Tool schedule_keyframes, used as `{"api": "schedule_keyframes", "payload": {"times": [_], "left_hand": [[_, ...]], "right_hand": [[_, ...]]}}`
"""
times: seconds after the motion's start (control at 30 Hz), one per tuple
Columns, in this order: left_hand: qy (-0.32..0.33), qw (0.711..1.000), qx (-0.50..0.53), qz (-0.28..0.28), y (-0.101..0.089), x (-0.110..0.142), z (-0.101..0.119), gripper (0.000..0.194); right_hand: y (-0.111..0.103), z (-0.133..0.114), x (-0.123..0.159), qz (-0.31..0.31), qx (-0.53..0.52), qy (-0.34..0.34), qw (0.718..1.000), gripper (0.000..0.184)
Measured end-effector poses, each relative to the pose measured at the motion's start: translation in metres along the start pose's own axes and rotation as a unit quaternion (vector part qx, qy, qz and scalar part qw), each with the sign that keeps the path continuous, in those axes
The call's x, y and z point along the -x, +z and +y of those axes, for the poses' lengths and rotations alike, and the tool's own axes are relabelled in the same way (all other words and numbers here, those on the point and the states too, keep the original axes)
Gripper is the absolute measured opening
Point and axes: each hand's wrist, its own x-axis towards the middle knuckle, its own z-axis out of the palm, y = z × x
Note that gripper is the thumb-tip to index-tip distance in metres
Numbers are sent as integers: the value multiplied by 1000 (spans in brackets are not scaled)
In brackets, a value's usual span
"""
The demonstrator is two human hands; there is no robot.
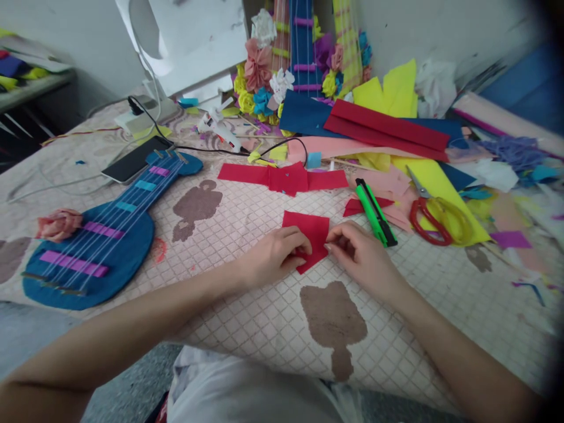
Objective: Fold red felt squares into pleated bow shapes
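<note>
A small red piece of felt-like sheet (316, 228) lies on the tablecloth in front of me. My left hand (277, 252) rests over its left side, fingers curled and closed on it. At its right edge, my right hand (359, 249) pinches with thumb and forefinger; the fingertips partly hide what they grip. Just beyond lies a red strip (238, 173) with a wider red piece (288, 178) across its middle. A green utility knife (374, 211) is close to my right hand, on the far side.
A blue toy guitar (127, 244) with a pink flower lies at left, near a phone (134, 158). A glue gun (220, 129) sits at the back. Red-and-yellow-handled scissors (434, 217), coloured scraps and a folded dark red sheet (388, 129) crowd the right. Decorated guitars stand behind.
</note>
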Motion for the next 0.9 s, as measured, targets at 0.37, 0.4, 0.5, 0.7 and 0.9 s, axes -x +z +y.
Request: {"api": "schedule_keyframes", "payload": {"times": [0.37,0.4,0.5,0.7,0.9], "left_hand": [[-103,978,-18,179,-12,-7,-27,15],[-103,979,-15,172,-12,-8,-28,16],[-101,979,-3,176,-11,-9,-28,15],[-131,947,142,257,-12,-11,-32,28],[-170,895,408,65,-23,-9,-23,57]], "right_hand": [[11,8,-15,87,34,24,995,30],[11,7,-18,86,48,18,995,30],[12,6,-25,74,62,39,995,30],[6,6,-26,17,-200,74,977,31],[5,-2,-20,90,-392,86,912,21]]}}
